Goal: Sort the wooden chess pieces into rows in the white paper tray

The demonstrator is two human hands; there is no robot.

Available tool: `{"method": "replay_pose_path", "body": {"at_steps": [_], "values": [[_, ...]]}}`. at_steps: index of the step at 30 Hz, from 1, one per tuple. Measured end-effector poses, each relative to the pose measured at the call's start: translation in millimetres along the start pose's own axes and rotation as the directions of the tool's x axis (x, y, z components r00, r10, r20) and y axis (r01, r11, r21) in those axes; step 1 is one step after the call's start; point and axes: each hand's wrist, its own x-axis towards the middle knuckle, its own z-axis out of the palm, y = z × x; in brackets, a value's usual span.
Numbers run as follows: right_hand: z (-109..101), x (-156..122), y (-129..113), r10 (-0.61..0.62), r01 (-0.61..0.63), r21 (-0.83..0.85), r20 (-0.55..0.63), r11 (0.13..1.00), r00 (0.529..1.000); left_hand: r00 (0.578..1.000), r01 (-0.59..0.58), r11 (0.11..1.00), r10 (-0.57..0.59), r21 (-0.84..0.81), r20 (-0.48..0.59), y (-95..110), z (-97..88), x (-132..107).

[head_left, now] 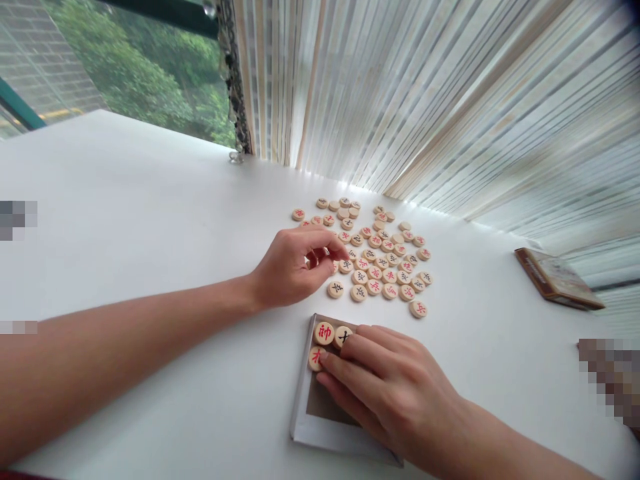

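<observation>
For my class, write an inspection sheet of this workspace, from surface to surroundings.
Surface: white table.
Job's things: many round pieces spread out, marked red or black, some blank-faced; tray with three pieces showing.
Clutter: brown box or book at right; small clear object by the curtain.
Hands: left hand over loose pieces, grip unclear; right hand over the tray, a fingertip at a red-marked piece.
Cables: nothing seen.
Surroundings: window, trees outside, striped curtain.

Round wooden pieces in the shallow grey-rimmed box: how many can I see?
3: a red-marked round wooden piece in the far left corner, a black-marked one to its right, a second red-marked one nearer. The right hand may hide more.
</observation>
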Motion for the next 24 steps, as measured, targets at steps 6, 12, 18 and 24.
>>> {"method": "replay_pose_path", "body": {"at_steps": [6,12,18,24], "values": [[-0.7,0.9,-0.4,-0.002,0.001,-0.014,-0.009,1.0,1.0,1.0,-0.002,1.0,0.002,0.002,-0.001,0.0,0.3,0.1],[1.7,-0.9,0.6,-0.001,0.0,-0.022,-0.016,1.0,1.0,1.0,-0.026,0.999,0.026,0.019,0.006,0.9,-1.2,1.4],[2.9,-1.5,2.4,-0.018,0.019,-0.045,0.008,0.999,1.0,0.999,-0.035,0.999,0.035,0.022,0.016,-1.2,-1.8,1.3],[-0.1,-1.9,1.9,-0.027,0.028,-0.042,0.027,0.999,0.999,1.0,-0.031,0.999,0.031,0.017,0.001,-1.5,-0.7,1.0]]}}
